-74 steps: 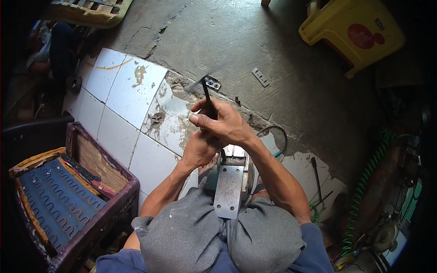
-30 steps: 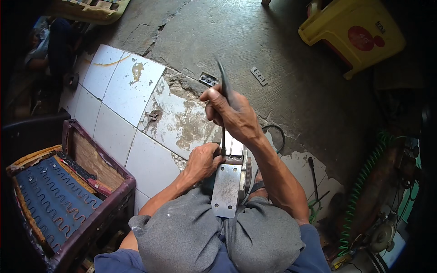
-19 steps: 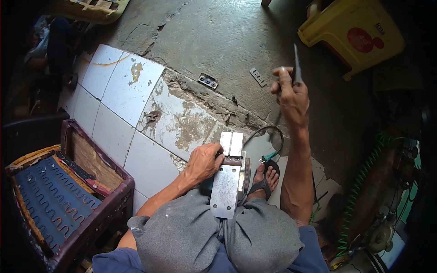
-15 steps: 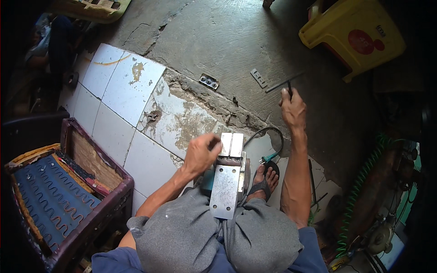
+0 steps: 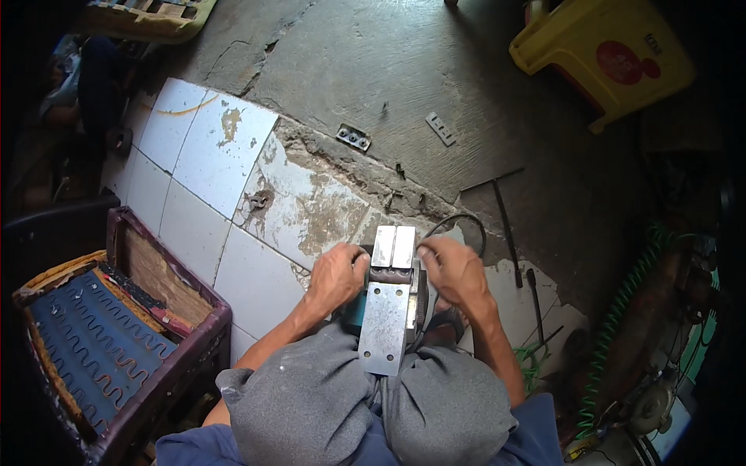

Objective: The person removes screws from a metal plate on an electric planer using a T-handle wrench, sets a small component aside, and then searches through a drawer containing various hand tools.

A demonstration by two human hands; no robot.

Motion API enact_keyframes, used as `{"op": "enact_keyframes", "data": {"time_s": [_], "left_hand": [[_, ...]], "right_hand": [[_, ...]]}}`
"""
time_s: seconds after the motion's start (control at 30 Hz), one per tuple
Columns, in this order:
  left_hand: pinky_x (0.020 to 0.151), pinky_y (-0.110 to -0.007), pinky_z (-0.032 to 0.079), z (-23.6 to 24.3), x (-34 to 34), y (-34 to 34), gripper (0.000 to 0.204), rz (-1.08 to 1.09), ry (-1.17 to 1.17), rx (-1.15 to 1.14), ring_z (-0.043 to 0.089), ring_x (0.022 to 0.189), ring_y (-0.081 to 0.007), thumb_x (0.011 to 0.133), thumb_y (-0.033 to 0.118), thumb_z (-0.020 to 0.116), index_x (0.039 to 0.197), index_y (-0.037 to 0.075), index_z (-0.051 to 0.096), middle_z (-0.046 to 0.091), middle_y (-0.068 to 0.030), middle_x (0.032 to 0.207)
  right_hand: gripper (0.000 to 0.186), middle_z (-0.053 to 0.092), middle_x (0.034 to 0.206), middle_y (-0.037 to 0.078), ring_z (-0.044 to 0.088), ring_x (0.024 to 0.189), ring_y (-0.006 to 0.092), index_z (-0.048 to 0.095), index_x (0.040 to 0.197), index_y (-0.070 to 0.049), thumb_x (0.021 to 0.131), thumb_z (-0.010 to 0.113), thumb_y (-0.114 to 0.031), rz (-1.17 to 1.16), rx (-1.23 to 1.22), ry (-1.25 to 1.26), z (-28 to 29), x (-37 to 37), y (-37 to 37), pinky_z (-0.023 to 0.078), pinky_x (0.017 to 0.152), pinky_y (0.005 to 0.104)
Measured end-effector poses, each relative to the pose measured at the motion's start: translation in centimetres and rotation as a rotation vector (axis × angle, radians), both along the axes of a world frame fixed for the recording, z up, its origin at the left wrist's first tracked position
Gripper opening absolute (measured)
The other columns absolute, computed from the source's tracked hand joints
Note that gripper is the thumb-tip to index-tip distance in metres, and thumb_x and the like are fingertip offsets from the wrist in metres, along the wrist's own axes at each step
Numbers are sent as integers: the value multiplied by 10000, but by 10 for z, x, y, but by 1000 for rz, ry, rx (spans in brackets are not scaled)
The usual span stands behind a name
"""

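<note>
An upturned electric planer [image 5: 381, 326] rests between my knees, its flat metal sole facing up and its cutter drum [image 5: 391, 275] showing between the two plates. My left hand [image 5: 338, 273] is closed at the planer's left side, by the front plate. Opposite it, my right hand [image 5: 457, 270] is closed with thumb and fingers at the right side of the same plate. Their fingertips are partly hidden. A dark T-handle wrench [image 5: 507, 231] lies on the floor to the right of my right hand.
On the floor ahead lie a metal block with three bolts [image 5: 353, 137] and a slotted metal plate [image 5: 440, 129]. A yellow plastic stool [image 5: 606, 54] stands far right. A broken seat frame [image 5: 167, 268] with springs is at left. A green coiled hose [image 5: 602, 342] hangs at right.
My right hand has let go of the T-handle wrench, leaving it on the floor, and has come left to the planer. My left hand has shifted slightly down along the planer's side.
</note>
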State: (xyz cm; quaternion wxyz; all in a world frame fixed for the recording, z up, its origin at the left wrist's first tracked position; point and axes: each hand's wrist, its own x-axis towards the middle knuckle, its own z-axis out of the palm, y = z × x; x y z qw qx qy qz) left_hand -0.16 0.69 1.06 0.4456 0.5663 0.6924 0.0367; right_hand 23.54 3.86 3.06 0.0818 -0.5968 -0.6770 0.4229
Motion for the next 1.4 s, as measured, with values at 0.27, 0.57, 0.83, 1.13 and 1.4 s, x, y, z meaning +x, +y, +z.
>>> {"op": "enact_keyframes", "data": {"time_s": [0.27, 0.57, 0.83, 1.13, 1.4], "left_hand": [[829, -430, 539, 5, 2, -22, 279, -152, -2, 79, 674, 934, -378, 936, 190, 620, 1114, -5, 710, 696, -204, 1022], [784, -415, 546, 8, 0, -23, 238, -182, -55, 137, 683, 875, -346, 912, 143, 646, 1087, -14, 689, 691, -184, 968], [762, -380, 533, 9, 4, -17, 264, -11, -153, -49, 675, 836, -278, 916, 140, 643, 1115, -24, 696, 695, -169, 971], [591, -192, 386, 9, -5, -12, 274, 814, -795, -612, 464, 670, -66, 925, 91, 663, 1127, -94, 648, 605, -14, 834], [473, -110, 381, -2, -6, -13, 237, 828, -756, -675, 494, 633, -18, 950, 107, 687, 1087, -80, 637, 612, -18, 856]], "right_hand": [[118, 605, 950, 144, 630, 904, 334, 686, 903, -39, 869, 604, -116, 340, 205, -111, 7, -16, -21, 550, 757, 453], [196, 604, 1025, 122, 596, 962, 306, 736, 1023, -51, 843, 660, -69, 391, 126, -79, 14, -13, -27, 548, 808, 406], [198, 611, 1015, 124, 593, 947, 304, 741, 1020, -62, 829, 690, -60, 357, 114, -19, 12, -8, -26, 530, 829, 396], [119, 598, 1018, 141, 570, 960, 325, 722, 966, -34, 870, 679, -89, 264, 120, 60, 1, -4, -29, 500, 850, 406], [315, 655, 1096, 81, 554, 1006, 292, 768, 1065, -92, 768, 708, -6, 311, 114, 101, -4, 0, -32, 506, 904, 371]]}}
